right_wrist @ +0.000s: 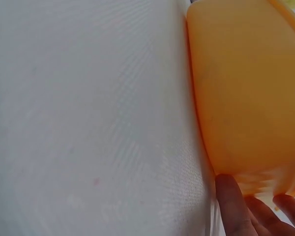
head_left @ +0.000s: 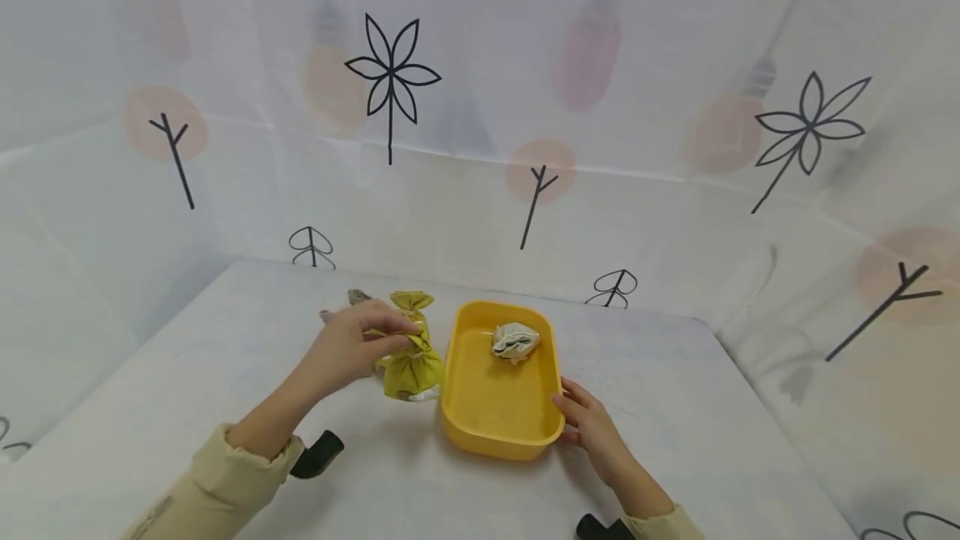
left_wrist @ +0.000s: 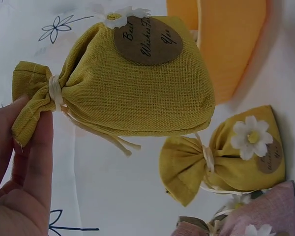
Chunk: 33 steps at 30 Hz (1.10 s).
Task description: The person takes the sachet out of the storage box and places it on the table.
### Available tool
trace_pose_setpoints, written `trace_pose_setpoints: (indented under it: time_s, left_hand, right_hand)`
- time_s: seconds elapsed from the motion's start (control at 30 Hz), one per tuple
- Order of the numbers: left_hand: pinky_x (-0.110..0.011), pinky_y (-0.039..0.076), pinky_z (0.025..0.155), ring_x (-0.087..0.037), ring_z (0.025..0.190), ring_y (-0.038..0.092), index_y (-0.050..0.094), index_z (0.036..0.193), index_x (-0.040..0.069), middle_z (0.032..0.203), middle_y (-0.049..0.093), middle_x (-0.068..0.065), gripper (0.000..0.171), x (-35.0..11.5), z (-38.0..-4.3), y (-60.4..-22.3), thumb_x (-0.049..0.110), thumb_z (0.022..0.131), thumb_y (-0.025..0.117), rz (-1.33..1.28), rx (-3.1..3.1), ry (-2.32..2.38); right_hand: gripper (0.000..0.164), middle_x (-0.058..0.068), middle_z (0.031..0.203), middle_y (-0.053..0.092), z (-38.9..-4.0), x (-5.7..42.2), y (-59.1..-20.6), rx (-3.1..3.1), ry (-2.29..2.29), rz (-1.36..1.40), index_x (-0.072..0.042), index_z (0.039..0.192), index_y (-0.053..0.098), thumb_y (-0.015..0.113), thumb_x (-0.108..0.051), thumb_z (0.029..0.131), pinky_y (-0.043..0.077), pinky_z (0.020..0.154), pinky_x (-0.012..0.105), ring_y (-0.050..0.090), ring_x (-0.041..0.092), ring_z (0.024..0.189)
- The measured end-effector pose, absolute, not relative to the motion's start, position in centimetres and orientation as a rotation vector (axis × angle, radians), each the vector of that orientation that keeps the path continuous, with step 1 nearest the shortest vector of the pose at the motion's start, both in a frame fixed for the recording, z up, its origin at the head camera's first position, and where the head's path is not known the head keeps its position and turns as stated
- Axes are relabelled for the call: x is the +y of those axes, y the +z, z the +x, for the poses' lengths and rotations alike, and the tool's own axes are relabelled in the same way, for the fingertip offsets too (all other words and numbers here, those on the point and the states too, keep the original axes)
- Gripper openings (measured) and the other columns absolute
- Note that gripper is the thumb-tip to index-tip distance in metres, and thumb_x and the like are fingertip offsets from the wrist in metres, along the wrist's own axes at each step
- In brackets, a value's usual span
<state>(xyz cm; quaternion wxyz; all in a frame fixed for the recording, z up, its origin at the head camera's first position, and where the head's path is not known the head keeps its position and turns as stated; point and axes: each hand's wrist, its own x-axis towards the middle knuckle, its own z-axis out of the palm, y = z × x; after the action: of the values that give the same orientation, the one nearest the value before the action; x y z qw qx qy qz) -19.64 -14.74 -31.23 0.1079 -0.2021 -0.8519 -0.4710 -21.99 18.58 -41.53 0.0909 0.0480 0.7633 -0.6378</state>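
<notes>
My left hand [head_left: 360,348] pinches the gathered top of a mustard-yellow drawstring pouch [left_wrist: 137,88]. The pouch has a cream cord, a round brown tag and a white flower, and it hangs just left of a yellow plastic tub [head_left: 495,407]. Inside the tub, toward its far end, lies a whitish cloth pouch [head_left: 515,342]. My right hand [head_left: 592,432] touches the tub's right side, its fingertips [right_wrist: 228,184] against the outer wall. Near the held pouch, a second yellow pouch [left_wrist: 231,162] with a white flower lies beside a pink pouch [left_wrist: 265,211].
A greyish tip [head_left: 358,296] of something shows behind my left hand. The table [head_left: 720,423] has a white cover, and a white curtain [head_left: 465,215] printed with line-drawn plants rises behind it. Dark pieces [head_left: 317,454] stick out at both wrists.
</notes>
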Motion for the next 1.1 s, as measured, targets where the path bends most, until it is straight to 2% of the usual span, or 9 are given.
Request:
trace_pose_setpoints:
  time_s: [0.4,0.67,0.9,1.1]
  left_hand:
    - [-0.031,0.052,0.078,-0.016,0.089,0.060,0.072,0.096,0.012,0.095,0.061,0.001,0.012,-16.8,-20.5,-33.2,0.009,0.085,0.068,-0.492,-2.577,-1.357]
    - [-0.025,0.053,0.068,-0.019,0.088,0.061,0.071,0.097,0.011,0.097,0.061,-0.001,0.013,-17.7,-21.3,-35.2,0.008,0.085,0.067,-0.439,-2.596,-1.402]
    - [-0.026,0.053,0.066,-0.020,0.087,0.061,0.070,0.096,0.008,0.102,0.063,-0.006,0.012,-18.2,-22.4,-37.0,0.006,0.085,0.067,-0.400,-2.594,-1.446]
    - [-0.027,0.052,0.064,-0.018,0.085,0.061,0.070,0.098,0.008,0.100,0.064,-0.005,0.013,-18.2,-22.7,-37.6,0.011,0.085,0.068,-0.376,-2.615,-1.437]
  right_hand:
    - [0.052,0.026,0.135,0.040,-22.1,18.6,-41.5,2.260,-1.897,0.155,0.002,0.141,0.032,0.048,-0.021,0.097,0.053,0.076,0.035,0.057,0.026,0.102]
    - [0.053,0.026,0.135,0.040,-22.0,18.6,-41.6,2.258,-1.903,0.163,0.002,0.141,0.033,0.048,-0.021,0.096,0.053,0.075,0.034,0.057,0.025,0.102]
    - [0.051,0.025,0.134,0.042,-21.9,18.7,-41.7,2.257,-1.920,0.153,0.002,0.141,0.034,0.048,-0.018,0.096,0.053,0.073,0.034,0.057,0.026,0.102]
    - [0.053,0.026,0.135,0.041,-22.0,18.7,-41.6,2.267,-1.904,0.141,0.002,0.141,0.033,0.049,-0.023,0.096,0.053,0.075,0.035,0.056,0.027,0.104]
